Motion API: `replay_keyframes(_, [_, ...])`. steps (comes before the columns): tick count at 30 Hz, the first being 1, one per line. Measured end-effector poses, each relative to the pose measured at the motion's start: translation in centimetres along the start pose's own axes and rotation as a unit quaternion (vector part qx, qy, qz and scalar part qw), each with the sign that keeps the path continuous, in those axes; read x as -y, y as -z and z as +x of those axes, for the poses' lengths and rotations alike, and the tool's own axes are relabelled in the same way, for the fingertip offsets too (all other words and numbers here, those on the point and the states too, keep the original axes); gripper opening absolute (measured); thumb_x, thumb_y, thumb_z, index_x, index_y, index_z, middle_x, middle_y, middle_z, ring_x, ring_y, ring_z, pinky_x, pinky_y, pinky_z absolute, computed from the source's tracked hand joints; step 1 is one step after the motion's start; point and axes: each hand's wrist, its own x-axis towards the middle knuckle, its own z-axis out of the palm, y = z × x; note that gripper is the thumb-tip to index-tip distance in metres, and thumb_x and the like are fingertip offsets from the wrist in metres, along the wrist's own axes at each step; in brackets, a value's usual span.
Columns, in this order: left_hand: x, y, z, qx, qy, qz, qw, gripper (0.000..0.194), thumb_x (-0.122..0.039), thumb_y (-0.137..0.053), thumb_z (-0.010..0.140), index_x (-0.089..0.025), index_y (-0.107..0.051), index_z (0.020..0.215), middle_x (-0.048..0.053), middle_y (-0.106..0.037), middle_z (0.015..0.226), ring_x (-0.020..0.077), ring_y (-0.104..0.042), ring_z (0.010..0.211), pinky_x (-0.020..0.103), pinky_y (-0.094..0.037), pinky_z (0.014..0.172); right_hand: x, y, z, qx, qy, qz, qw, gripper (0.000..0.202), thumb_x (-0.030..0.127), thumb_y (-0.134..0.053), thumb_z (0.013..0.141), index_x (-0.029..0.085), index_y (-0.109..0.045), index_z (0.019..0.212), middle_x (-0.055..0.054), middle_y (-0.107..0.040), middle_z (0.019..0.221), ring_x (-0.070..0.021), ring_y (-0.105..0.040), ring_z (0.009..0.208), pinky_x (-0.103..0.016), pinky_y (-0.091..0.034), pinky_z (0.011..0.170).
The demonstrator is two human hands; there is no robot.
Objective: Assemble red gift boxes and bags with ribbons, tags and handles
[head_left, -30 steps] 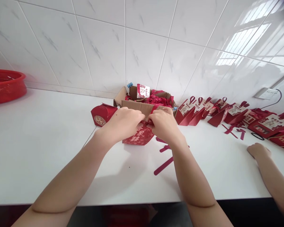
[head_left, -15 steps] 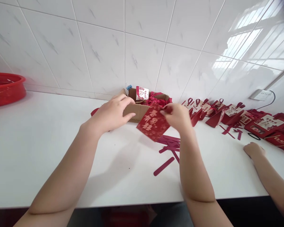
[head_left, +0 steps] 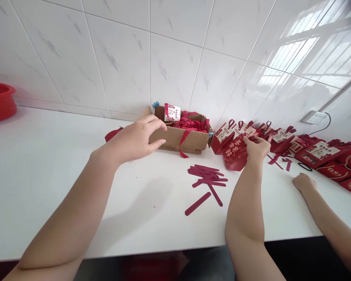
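On the right, my right hand (head_left: 256, 147) pinches the top of a small red gift box (head_left: 234, 153) with pale lettering, beside other red gift boxes (head_left: 223, 136) with white labels and loop handles. My left hand (head_left: 144, 137) hovers with thumb and fingers apart, holding nothing, in front of the left part of a cardboard box (head_left: 175, 139). Red ribbons (head_left: 193, 124) fill that box, and one hangs over its front. A pile of dark red strips (head_left: 208, 175) lies on the white table between my arms. A red item (head_left: 112, 134) is partly hidden behind my left hand.
A red plastic basin (head_left: 1, 103) stands at the far left. Along the tiled wall at right are more red bags (head_left: 335, 169) and a power strip (head_left: 316, 117). Another person's closed hand (head_left: 305, 182) rests near a black ring (head_left: 305, 167).
My right hand has carried the red gift box rightward, from before the cardboard box to the row of gift boxes. My left hand stays nearly in place. The view has shifted slightly.
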Motion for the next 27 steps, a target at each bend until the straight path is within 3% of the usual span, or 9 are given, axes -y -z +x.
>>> replay_keyframes(4, [0.4, 0.1, 0.2, -0.002, 0.003, 0.016, 1.000, 0.034, -0.047, -0.050, 0.086, -0.029, -0.056, 0.114, 0.002, -0.057, 0.125, 0.0185, -0.061, 0.077, 0.031, -0.044, 0.064, 0.1, 0.4, 0.5, -0.056, 0.031, 0.064, 0.996, 0.032, 0.042, -0.064, 0.075, 0.018, -0.067, 0.097, -0.009, -0.070, 0.100, -0.0223, -0.066, 0.089, -0.037, -0.054, 0.079])
replay_keyframes(7, [1.7, 0.6, 0.4, -0.026, 0.017, 0.068, 0.997, 0.037, -0.046, -0.049, 0.085, -0.027, -0.055, 0.116, 0.004, -0.056, 0.124, 0.0270, -0.056, 0.106, 0.036, -0.046, 0.080, 1.3, 1.5, 0.3, -0.074, 0.066, 0.107, 0.989, 0.030, 0.037, -0.054, 0.084, 0.016, -0.065, 0.101, -0.016, -0.068, 0.108, -0.0239, -0.065, 0.097, -0.034, -0.052, 0.082])
replay_keyframes(10, [4.6, 1.0, 1.0, -0.032, 0.120, 0.145, 0.982, 0.059, -0.056, -0.046, 0.081, -0.016, -0.052, 0.125, 0.012, -0.053, 0.123, 0.0388, -0.041, 0.122, 0.041, -0.041, 0.077, 2.6, 2.7, -0.1, -0.086, 0.096, 0.128, 0.983, 0.028, 0.029, -0.050, 0.085, 0.012, -0.063, 0.103, -0.021, -0.065, 0.111, -0.0282, -0.064, 0.102, -0.037, -0.051, 0.084])
replay_keyframes(12, [7.3, 0.6, 1.5, -0.019, 0.226, 0.161, 0.961, 0.071, -0.069, -0.037, 0.079, -0.009, -0.057, 0.112, 0.011, -0.055, 0.105, 0.0439, -0.039, 0.121, 0.038, -0.033, 0.063, 3.2, 3.2, -0.5, -0.092, 0.107, 0.125, 0.982, 0.030, 0.028, -0.047, 0.086, 0.013, -0.061, 0.109, -0.021, -0.062, 0.117, -0.0289, -0.063, 0.105, -0.039, -0.051, 0.086])
replay_keyframes(15, [11.2, -0.6, 2.2, 0.013, 0.291, 0.132, 0.948, 0.076, -0.077, -0.034, 0.078, -0.006, -0.059, 0.077, 0.008, -0.053, 0.076, 0.0395, -0.043, 0.117, 0.036, -0.029, 0.060, 4.0, 3.0, -1.5, -0.085, 0.127, 0.114, 0.982, 0.034, 0.029, -0.046, 0.087, 0.019, -0.056, 0.118, -0.015, -0.059, 0.122, -0.0259, -0.062, 0.108, -0.040, -0.052, 0.089])
replay_keyframes(17, [13.0, -1.5, 2.3, 0.024, 0.253, 0.091, 0.963, 0.073, -0.076, -0.030, 0.081, -0.009, -0.054, 0.064, 0.004, -0.051, 0.061, 0.0287, -0.055, 0.105, 0.033, -0.031, 0.061, 4.5, 1.9, -2.3, -0.056, 0.150, 0.110, 0.981, 0.036, 0.030, -0.047, 0.088, 0.020, -0.054, 0.121, -0.014, -0.059, 0.122, -0.0237, -0.062, 0.107, -0.039, -0.052, 0.089])
replay_keyframes(20, [13.9, -2.2, 2.2, 0.047, 0.224, 0.029, 0.973, 0.074, -0.074, -0.027, 0.083, -0.007, -0.057, 0.074, 0.001, -0.058, 0.064, 0.0153, -0.061, 0.082, 0.029, -0.032, 0.060, 5.2, -0.8, -3.8, 0.023, 0.196, 0.088, 0.976, 0.035, 0.026, -0.046, 0.087, 0.016, -0.056, 0.119, -0.014, -0.059, 0.119, -0.0230, -0.061, 0.105, -0.040, -0.050, 0.089])
replay_keyframes(24, [13.4, -2.0, 2.0, 0.029, 0.279, 0.032, 0.959, 0.086, -0.075, -0.055, 0.070, -0.008, -0.045, 0.123, 0.012, -0.061, 0.104, 0.0178, -0.058, 0.079, 0.025, -0.040, 0.057, 5.7, -4.5, -6.8, 0.178, 0.325, -0.005, 0.929, 0.028, 0.013, -0.051, 0.078, 0.018, -0.069, 0.098, -0.012, -0.061, 0.111, -0.0256, -0.055, 0.107, -0.044, -0.044, 0.095])
replay_keyframes(27, [14.1, -2.2, 2.1, 0.043, 0.264, 0.032, 0.963, 0.093, -0.076, -0.055, 0.069, -0.003, -0.042, 0.126, 0.023, -0.059, 0.112, 0.0218, -0.060, 0.079, 0.027, -0.045, 0.053, 5.6, -6.6, -9.5, 0.265, 0.385, -0.068, 0.881, 0.043, 0.008, -0.051, 0.075, 0.025, -0.068, 0.112, -0.012, -0.056, 0.119, -0.0304, -0.046, 0.113, -0.049, -0.039, 0.095])
